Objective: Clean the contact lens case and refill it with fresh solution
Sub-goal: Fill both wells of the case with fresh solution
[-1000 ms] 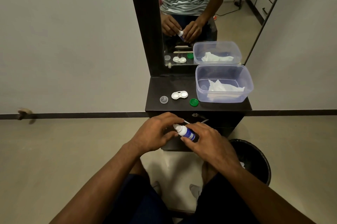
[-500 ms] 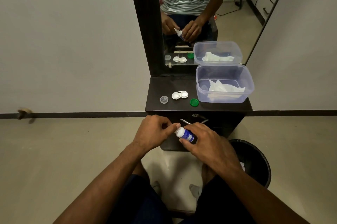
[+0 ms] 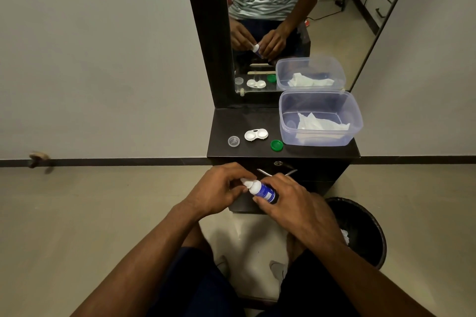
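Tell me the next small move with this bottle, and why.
Probably twist the white cap off: the left hand pinches it while the right hand holds the small blue-labelled solution bottle, and the open white lens case waits unfilled.

Case [image 3: 256, 134]: white, two round wells joined side by side, both uncapped, lying flat on the dark bench [image 3: 257, 120] left of centre, slightly skewed. Whether the wells hold liquid cannot be told.

Clear cap [image 3: 234, 141]: just left of the case, apart from it, flat on the bench.

Green cap [image 3: 277, 145]: right of the case, near the bench's front edge.

Bottle [image 3: 260, 189]: small, white top with a nozzle, blue label, tilted with the nozzle up-left. It sits in front of and below the bench edge, off the bench.
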